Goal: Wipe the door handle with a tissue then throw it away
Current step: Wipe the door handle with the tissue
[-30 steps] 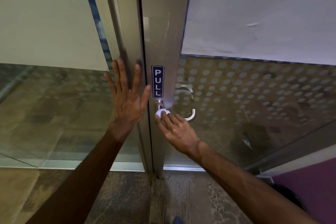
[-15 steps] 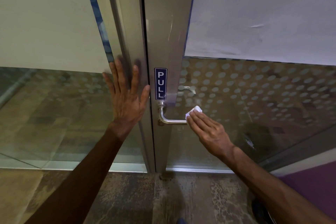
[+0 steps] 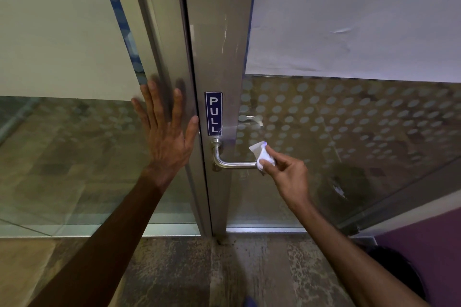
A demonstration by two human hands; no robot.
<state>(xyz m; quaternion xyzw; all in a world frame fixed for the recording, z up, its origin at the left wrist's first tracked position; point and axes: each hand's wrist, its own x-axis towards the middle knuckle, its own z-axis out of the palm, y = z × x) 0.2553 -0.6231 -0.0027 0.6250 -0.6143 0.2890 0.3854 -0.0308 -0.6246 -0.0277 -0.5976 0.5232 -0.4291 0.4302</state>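
Note:
A silver lever door handle (image 3: pixel 232 163) juts from the metal door stile (image 3: pixel 219 57) below a blue PULL sign (image 3: pixel 213 113). My right hand (image 3: pixel 287 172) pinches a crumpled white tissue (image 3: pixel 263 154) at the handle's free right end, which the tissue and fingers cover. My left hand (image 3: pixel 166 134) lies flat, fingers spread, on the metal frame left of the stile, holding nothing.
The glass door panel (image 3: pixel 349 132) has a frosted dot pattern and white paper above. A glass side panel (image 3: pixel 62 144) stands at the left. A dark round bin (image 3: pixel 401 274) sits at the lower right by a purple wall (image 3: pixel 436 244). Mottled stone floor (image 3: pixel 187 269) lies below.
My right hand slid with the tissue from the handle's base by the stile out to its right end, then turned to pinch the tissue there. My left hand stayed flat on the frame.

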